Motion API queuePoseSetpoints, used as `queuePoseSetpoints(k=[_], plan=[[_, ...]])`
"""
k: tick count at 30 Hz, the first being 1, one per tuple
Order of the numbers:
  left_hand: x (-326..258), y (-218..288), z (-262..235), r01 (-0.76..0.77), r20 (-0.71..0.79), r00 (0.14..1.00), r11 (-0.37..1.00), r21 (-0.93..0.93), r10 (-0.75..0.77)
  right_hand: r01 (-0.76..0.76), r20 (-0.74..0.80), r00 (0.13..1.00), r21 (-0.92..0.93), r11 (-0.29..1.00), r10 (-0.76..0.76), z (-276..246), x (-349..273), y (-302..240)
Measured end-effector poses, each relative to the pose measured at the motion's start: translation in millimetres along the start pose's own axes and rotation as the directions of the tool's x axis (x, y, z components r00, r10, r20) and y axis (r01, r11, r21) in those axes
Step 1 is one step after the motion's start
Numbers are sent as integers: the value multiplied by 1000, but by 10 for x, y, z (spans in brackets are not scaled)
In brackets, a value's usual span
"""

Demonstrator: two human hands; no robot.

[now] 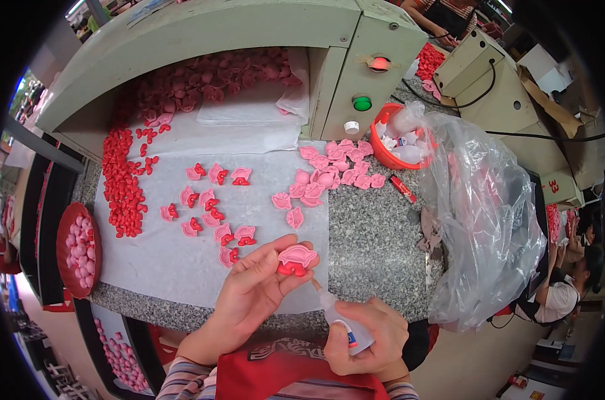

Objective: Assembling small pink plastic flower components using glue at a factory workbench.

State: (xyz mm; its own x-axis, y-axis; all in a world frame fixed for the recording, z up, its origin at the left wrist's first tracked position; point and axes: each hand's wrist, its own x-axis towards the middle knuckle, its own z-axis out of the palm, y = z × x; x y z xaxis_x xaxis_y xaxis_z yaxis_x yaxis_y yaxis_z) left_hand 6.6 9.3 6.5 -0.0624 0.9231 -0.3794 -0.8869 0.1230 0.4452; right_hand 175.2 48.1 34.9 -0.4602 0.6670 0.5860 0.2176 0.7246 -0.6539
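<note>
Between the fingertips of my left hand (252,283) is a small moulded piece (294,259), pink and ridged on top with a red two-lobed part below. My right hand (369,337) grips a white glue bottle (346,321), its thin tip pointing up near the piece. Ahead on the white paper (142,260) lie several similar pink-and-red pieces (224,233) in loose rows. To their left is a heap of loose red parts (124,193). Plain pink parts (312,190) are piled on the right side of the paper.
A green machine (376,73) with an opening full of pink parts stands at the back. An orange basket (409,163) of bottles, a red marker-like tube (402,189) and a clear plastic bag (479,220) lie right. A red bowl (68,267) of pink balls sits left.
</note>
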Motion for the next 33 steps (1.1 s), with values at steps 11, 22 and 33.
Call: queuePoseSetpoints(k=[11,22,33], plan=[[-16,7,30,6,13,1000,1000,3,-6,8,26,1000,22,1000,-8,-35,-5,-24],[-18,-10,4,-4,36,999,1000,15,3,-5,68,998,30,1000,3,6,13,-32],[-34,-21,26,21,27,999,999,40,-22,16,64,998,45,999,-19,12,26,-45]])
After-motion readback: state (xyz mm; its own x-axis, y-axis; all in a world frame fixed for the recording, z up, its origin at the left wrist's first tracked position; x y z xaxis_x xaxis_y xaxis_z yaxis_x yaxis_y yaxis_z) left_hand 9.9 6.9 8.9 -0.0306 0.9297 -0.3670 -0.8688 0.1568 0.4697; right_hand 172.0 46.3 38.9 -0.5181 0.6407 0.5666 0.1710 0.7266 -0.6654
